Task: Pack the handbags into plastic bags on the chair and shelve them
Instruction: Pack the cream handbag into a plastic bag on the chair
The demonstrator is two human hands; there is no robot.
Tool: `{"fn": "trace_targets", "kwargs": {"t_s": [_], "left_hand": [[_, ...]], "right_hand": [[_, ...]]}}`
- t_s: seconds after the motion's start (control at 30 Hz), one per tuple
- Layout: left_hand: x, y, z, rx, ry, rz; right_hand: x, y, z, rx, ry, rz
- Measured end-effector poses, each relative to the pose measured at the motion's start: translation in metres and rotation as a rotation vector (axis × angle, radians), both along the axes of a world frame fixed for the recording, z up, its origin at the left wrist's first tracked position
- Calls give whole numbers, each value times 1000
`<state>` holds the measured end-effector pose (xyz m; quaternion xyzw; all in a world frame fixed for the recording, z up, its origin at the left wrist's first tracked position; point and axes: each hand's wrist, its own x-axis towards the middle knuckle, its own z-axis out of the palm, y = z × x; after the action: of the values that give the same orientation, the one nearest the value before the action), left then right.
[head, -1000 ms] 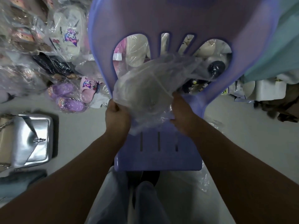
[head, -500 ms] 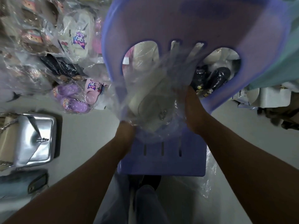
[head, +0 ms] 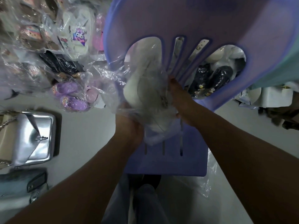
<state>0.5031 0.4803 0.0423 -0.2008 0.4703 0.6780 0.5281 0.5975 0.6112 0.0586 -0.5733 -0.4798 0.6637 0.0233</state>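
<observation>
A pale cream handbag (head: 137,92) sits inside a clear plastic bag (head: 113,88), held tilted over the seat of a purple plastic chair (head: 174,162). My left hand (head: 129,128) grips the plastic bag from below at its near end. My right hand (head: 178,96) holds the bag's right side, fingers pressed against the handbag. A silver handbag (head: 34,136) with a chain lies on the floor at the left, partly over a beige one (head: 4,135). A blue furry bag (head: 19,186) lies below it.
Bagged slippers and shoes (head: 71,96) are piled on the floor at the upper left. Dark bagged shoes (head: 210,78) show through the chair back. Loose clear plastic (head: 208,183) hangs by the chair's right front. My legs (head: 142,204) stand at the chair's front edge.
The bagged handbag has been lifted and turned toward the left. My left hand has shifted under its near end and my right hand has slid up its side. The view has moved closer.
</observation>
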Motion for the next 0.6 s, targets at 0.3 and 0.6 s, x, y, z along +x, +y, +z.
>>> {"fn": "trace_targets", "kwargs": {"t_s": [0.3, 0.6], "left_hand": [[16, 13, 20, -25, 151, -148], [5, 32, 10, -174, 423, -250]], "right_hand": [[12, -3, -19, -115, 298, -345], [68, -18, -9, -290, 235, -247]]}}
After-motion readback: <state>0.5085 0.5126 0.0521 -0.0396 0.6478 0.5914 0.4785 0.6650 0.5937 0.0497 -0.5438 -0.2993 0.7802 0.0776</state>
